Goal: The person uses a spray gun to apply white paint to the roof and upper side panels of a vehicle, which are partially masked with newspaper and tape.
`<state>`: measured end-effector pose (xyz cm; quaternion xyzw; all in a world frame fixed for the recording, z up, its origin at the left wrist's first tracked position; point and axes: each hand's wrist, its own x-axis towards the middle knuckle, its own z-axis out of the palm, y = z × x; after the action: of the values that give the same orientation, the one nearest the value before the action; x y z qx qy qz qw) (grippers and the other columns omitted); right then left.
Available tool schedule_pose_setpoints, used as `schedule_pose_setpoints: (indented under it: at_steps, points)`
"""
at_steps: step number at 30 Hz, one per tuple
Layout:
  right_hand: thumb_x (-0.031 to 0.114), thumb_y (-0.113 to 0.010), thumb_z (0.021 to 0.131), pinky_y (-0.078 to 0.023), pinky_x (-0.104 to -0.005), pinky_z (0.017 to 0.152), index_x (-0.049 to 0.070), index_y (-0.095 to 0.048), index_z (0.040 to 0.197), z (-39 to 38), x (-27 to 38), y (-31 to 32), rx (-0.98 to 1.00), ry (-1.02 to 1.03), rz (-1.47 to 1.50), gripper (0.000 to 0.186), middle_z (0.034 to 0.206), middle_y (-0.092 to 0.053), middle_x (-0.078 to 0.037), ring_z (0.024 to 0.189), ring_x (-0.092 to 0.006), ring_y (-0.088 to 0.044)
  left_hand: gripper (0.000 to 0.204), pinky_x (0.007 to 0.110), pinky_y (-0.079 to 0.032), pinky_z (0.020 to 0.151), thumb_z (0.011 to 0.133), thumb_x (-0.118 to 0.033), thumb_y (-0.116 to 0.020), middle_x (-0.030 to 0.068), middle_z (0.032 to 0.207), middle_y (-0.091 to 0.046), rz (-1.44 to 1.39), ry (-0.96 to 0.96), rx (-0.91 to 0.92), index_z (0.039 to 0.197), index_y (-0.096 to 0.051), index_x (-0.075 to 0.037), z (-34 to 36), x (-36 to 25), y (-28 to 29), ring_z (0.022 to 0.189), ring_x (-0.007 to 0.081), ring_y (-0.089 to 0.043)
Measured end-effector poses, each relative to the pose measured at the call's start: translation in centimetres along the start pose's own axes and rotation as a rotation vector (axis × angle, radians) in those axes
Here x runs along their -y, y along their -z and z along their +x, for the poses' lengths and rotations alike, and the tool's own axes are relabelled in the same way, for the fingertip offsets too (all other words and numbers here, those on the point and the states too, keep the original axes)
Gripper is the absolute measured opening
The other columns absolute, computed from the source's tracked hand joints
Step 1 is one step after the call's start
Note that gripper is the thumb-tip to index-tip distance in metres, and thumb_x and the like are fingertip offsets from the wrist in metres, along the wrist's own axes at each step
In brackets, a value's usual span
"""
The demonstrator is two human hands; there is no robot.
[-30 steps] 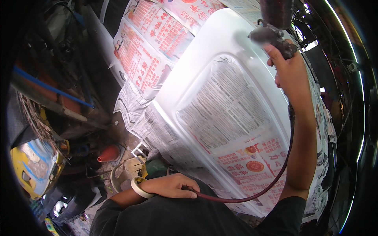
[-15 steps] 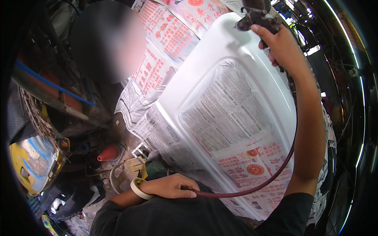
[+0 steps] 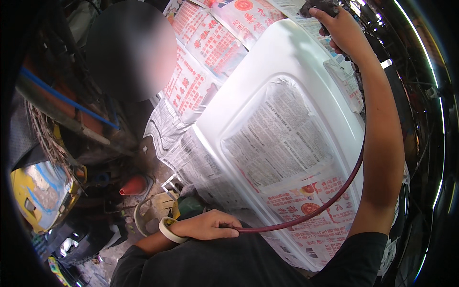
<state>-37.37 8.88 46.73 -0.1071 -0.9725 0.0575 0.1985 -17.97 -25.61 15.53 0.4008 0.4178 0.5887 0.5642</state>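
My right hand (image 3: pixel 345 32) is closed round the grip of a dark spray gun (image 3: pixel 321 7), held beyond the far right edge of a glossy white panel (image 3: pixel 258 67). Newspaper (image 3: pixel 282 136) covers the recessed middle of this panel, which looks like a vehicle part. My left hand (image 3: pixel 209 225), low by my body, pinches a dark red hose (image 3: pixel 306 219). From there the hose curves across the panel's lower part and up along my right forearm. Round my left wrist sits a roll of masking tape (image 3: pixel 168 231). The gun's upper part is cut off by the picture's top.
Printed newspaper sheets (image 3: pixel 205 43) surround the panel at the far and left sides. On the floor at left are a red cone (image 3: pixel 134 185), a beige container (image 3: pixel 152 210) and a scuffed yellow part (image 3: pixel 40 196). A blue hose (image 3: pixel 67 98) runs at the upper left.
My right hand has moved the spray gun up and slightly right, off the panel's far corner. The hose has shifted slightly with it. My left hand keeps its pinch in nearly the same place.
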Motion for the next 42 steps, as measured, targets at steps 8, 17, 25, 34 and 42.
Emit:
schedule_pose_setpoints:
  at_steps: [8, 17, 25, 34, 42]
  points:
    - [0.052, -0.068, 0.095, -0.052, -0.0324, 0.051, 0.008, -0.065, 0.116, -4.9, 6.2, -3.5, 0.18, -0.078, -0.007, 0.049, 0.077, -0.067, -0.006, 0.056, -0.0155, -0.062, 0.03, 0.03, -0.051, 0.079, 0.102, -0.024, -0.067, 0.008, 0.096, -0.073, 0.011, -0.058, 0.055, 0.113, -0.07, 0.004, 0.1, 0.6, -0.3, 0.087, 0.0131, -0.066]
    - [0.044, -0.064, 0.099, -0.055, -0.0532, 0.08, 0.001, -0.058, 0.115, -14.1, 8.8, -12.1, 0.417, 0.037, 0.003, 0.046, 0.091, -0.072, -0.028, 0.09, -0.0463, -0.071, 0.029, 0.033, -0.052, 0.081, 0.101, -0.023, -0.067, 0.0119, 0.1, -0.074, 0.083, -0.074, 0.224, 0.113, -0.069, 0.003, 0.0, 1.9, -0.7, 0.092, 0.0196, -0.069]
    - [0.043, -0.067, 0.097, -0.053, -0.0545, 0.076, 0.001, -0.057, 0.124, -18.7, 7.2, -11.1, 0.492, -0.11, 0.241, 0.05, 0.087, -0.071, -0.028, 0.086, -0.0497, -0.069, 0.029, 0.033, -0.052, 0.08, 0.101, -0.025, -0.066, 0.0113, 0.1, -0.074, 0.11, -0.089, 0.254, 0.112, -0.069, 0.002, -0.2, 2.4, -1.0, 0.092, 0.019, -0.069]
    - [0.044, -0.07, 0.095, -0.047, -0.0298, 0.047, 0.005, -0.064, 0.112, -18.1, 2.3, 0.9, 0.021, -0.433, 0.421, 0.043, 0.082, -0.067, -0.005, 0.052, -0.0145, -0.058, 0.032, 0.033, -0.052, 0.081, 0.102, -0.026, -0.066, 0.0113, 0.101, -0.073, 0.14, -0.014, 0.313, 0.114, -0.068, 0.004, 0.8, 1.3, -0.8, 0.092, 0.0189, -0.068]
    - [0.048, -0.063, 0.097, -0.044, -0.0268, 0.042, 0.004, -0.066, 0.111, -14.2, 1.4, 8.4, 0.016, -0.385, 0.571, 0.046, 0.079, -0.063, -0.004, 0.049, -0.0083, -0.053, 0.032, 0.032, -0.05, 0.079, 0.102, -0.027, -0.066, 0.0094, 0.096, -0.072, 0.133, -0.017, 0.35, 0.113, -0.069, 0.002, 2.1, 0.3, -1.6, 0.086, 0.0162, -0.065]
